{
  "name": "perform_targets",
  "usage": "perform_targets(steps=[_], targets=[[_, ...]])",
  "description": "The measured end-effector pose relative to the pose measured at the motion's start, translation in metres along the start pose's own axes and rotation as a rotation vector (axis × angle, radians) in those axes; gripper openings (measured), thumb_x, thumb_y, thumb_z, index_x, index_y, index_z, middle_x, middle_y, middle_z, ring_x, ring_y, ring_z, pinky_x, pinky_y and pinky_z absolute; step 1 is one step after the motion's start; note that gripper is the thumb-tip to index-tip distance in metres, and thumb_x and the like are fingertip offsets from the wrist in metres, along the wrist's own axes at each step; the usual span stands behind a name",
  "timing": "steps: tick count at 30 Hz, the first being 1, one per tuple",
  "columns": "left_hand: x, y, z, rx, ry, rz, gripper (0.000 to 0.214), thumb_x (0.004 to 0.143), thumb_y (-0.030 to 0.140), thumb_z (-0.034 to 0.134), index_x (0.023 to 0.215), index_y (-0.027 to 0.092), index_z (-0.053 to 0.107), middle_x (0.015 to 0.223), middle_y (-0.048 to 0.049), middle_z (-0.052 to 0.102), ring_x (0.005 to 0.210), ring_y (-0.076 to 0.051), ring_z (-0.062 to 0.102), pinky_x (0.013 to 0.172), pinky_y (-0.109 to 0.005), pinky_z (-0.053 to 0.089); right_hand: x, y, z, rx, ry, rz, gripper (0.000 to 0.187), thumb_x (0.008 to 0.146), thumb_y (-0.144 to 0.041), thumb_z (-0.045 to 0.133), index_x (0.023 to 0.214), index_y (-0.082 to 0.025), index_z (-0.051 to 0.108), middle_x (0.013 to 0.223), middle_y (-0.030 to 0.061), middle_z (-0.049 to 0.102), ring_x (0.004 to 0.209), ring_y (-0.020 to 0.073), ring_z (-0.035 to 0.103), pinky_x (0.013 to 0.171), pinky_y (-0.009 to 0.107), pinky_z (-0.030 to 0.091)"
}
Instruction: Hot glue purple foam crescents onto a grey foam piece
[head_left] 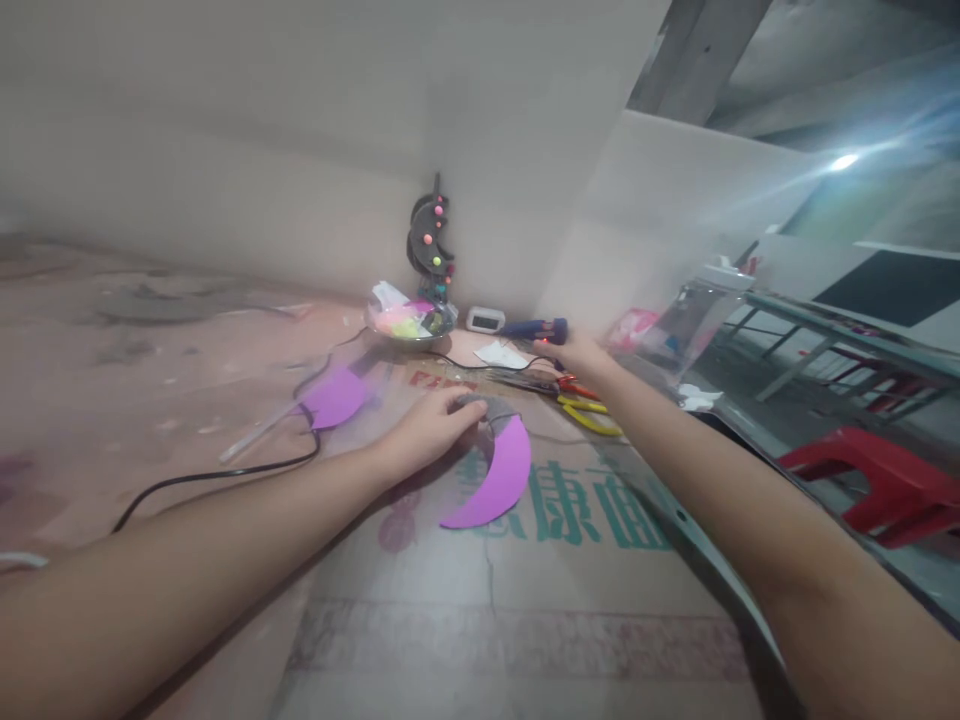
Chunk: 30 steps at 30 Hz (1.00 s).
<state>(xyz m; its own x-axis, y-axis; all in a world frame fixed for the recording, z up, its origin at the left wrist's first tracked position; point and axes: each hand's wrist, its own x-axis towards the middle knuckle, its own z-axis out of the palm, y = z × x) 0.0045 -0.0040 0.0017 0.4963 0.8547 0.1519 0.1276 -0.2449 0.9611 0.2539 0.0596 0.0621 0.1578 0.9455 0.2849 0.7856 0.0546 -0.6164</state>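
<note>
My left hand (433, 432) is closed on the upper end of a crescent-shaped piece (510, 480), grey at the top and purple below, just over a printed cardboard sheet (600, 610). Further back, the fingers of my right hand (576, 356) close around a blue hot glue gun (525, 328); its handle is mostly hidden by the hand, and a small red light glows by the fingertips. Yellow-handled scissors (592, 415) and an orange-handled tool (581, 387) lie just below that hand.
A bowl of scraps (412, 325) and a dark crescent ornament with coloured beads (429, 235) stand by the wall. Beside them is a small white digital timer (485, 320). Purple sheet pieces (337, 398) and a black cable (217, 475) lie left. A red stool (885, 480) stands right.
</note>
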Motion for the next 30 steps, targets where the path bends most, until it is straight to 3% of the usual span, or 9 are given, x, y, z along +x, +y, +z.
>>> perform_targets(steps=[6,11,15,18,19,21,24,27,30], targets=[[-0.001,0.001,0.0,-0.022,0.019,-0.016,0.027,0.081,0.041,0.054,0.069,0.018,0.053,0.057,0.0032,0.052,0.051,-0.01,0.045,0.048,-0.023,0.034,0.014,0.012,0.03,-0.056,-0.001,0.041,0.024,0.072,-0.029,0.071,0.088,-0.011,0.068,0.088,0.0123,0.073,0.085,0.0234,0.066,0.077,0.032,0.05],[-0.001,0.0,-0.001,0.002,0.01,0.001,0.029,0.083,0.044,0.053,0.069,0.018,0.054,0.058,0.003,0.053,0.051,-0.011,0.047,0.048,-0.022,0.034,0.014,0.018,0.026,-0.075,0.012,0.037,0.027,0.07,-0.03,0.072,0.091,-0.013,0.068,0.088,0.0113,0.073,0.082,0.0231,0.066,0.078,0.033,0.049],[0.001,-0.003,-0.001,0.014,0.0,0.005,0.03,0.083,0.044,0.052,0.07,0.017,0.055,0.058,0.0026,0.053,0.052,-0.011,0.047,0.048,-0.022,0.034,0.0,0.023,0.012,-0.08,0.152,0.017,0.047,0.075,-0.035,0.066,0.115,-0.012,0.059,0.114,0.016,0.066,0.102,0.0248,0.061,0.09,0.037,0.045],[0.001,-0.002,-0.001,-0.004,0.002,0.013,0.03,0.084,0.043,0.052,0.07,0.017,0.055,0.058,0.003,0.053,0.051,-0.01,0.047,0.048,-0.022,0.035,-0.031,0.021,0.006,-0.005,0.311,-0.1,0.039,0.082,-0.037,0.056,0.113,-0.014,0.057,0.116,0.013,0.062,0.101,0.0222,0.058,0.091,0.038,0.044],[0.001,-0.001,-0.001,-0.01,-0.007,0.014,0.029,0.084,0.043,0.052,0.07,0.017,0.055,0.058,0.003,0.054,0.051,-0.01,0.047,0.048,-0.021,0.035,-0.044,0.018,0.005,0.056,0.297,-0.167,0.034,0.081,-0.04,0.057,0.106,-0.016,0.059,0.108,0.0105,0.064,0.094,0.0211,0.059,0.087,0.038,0.046],[0.0,0.0,-0.001,-0.022,-0.034,0.013,0.028,0.085,0.041,0.051,0.072,0.017,0.055,0.058,0.0029,0.053,0.051,-0.01,0.047,0.047,-0.021,0.033,-0.073,0.008,0.005,0.254,0.106,-0.197,0.032,0.082,-0.044,0.057,0.101,-0.018,0.058,0.098,0.0074,0.065,0.075,0.0166,0.058,0.072,0.034,0.049],[0.0,0.0,0.0,-0.017,-0.036,0.02,0.026,0.085,0.039,0.05,0.072,0.017,0.054,0.057,0.0034,0.051,0.051,-0.01,0.045,0.047,-0.021,0.033,-0.108,-0.008,0.009,0.544,-0.249,-0.019,0.037,0.084,-0.048,0.055,0.112,-0.023,0.053,0.118,0.0079,0.06,0.053,0.0093,0.051,0.049,0.029,0.045],[0.0,-0.002,0.0,0.001,-0.02,0.035,0.028,0.085,0.04,0.051,0.069,0.017,0.052,0.057,0.0037,0.049,0.051,-0.01,0.044,0.049,-0.021,0.034,-0.125,-0.014,0.017,0.667,-0.371,0.11,0.044,0.084,-0.047,0.057,0.121,-0.026,0.048,0.114,0.0075,0.061,0.049,0.0086,0.051,0.044,0.028,0.043],[0.0,-0.003,0.0,0.007,-0.02,0.027,0.029,0.086,0.042,0.05,0.07,0.017,0.053,0.056,0.0041,0.048,0.051,-0.01,0.044,0.049,-0.022,0.034,-0.128,-0.01,0.023,0.672,-0.393,0.102,0.043,0.086,-0.046,0.055,0.122,-0.024,0.047,0.082,0.0011,0.062,0.05,0.011,0.051,0.047,0.028,0.044]])
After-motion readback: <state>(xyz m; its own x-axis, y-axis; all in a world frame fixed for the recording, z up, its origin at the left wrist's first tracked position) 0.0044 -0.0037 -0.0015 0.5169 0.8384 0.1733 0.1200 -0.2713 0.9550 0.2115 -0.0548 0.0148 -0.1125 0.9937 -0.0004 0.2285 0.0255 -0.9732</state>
